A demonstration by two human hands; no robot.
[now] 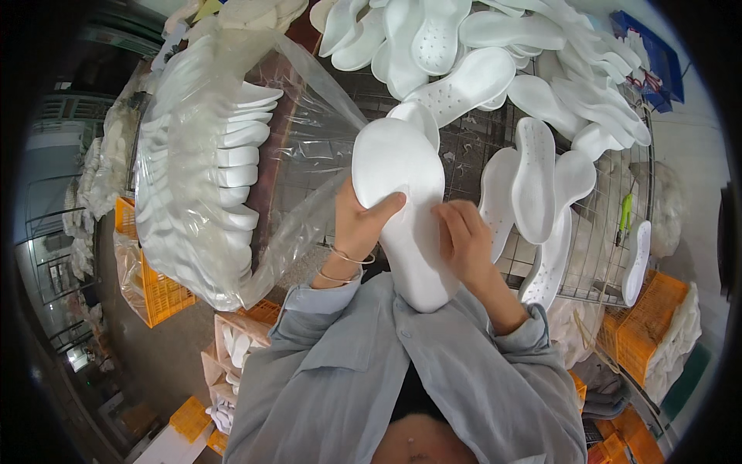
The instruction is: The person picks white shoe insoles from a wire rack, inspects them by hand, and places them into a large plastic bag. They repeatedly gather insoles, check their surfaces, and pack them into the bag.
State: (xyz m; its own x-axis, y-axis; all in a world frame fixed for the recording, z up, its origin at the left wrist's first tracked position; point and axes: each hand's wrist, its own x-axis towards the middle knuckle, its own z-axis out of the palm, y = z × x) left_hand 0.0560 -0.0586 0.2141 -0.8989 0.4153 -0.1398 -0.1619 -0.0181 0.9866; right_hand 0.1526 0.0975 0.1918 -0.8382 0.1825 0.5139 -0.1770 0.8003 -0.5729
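Observation:
A white foam shoe insole [413, 224] is upright in front of my chest, its smooth side showing. My left hand [362, 220] grips its left edge, the thumb lying across the face and the fingers behind. At the opposite edge is my right hand [464, 236], its fingers curled and pinched together against the insole's side; anything small between the fingertips is hidden. Just behind the top of the held piece, another white insole [417, 120] shows in part. Loose insoles with small holes [535, 182] lie to the right of my right hand.
A wire-mesh rack [599, 240] carries a large heap of white insoles [471, 81]. At left, a clear plastic bag [185, 155] holds a stacked row of insoles. Green-handled snips [624, 216] hang at the right, near orange crates [645, 325]. A blue tray [657, 69] holds scissors.

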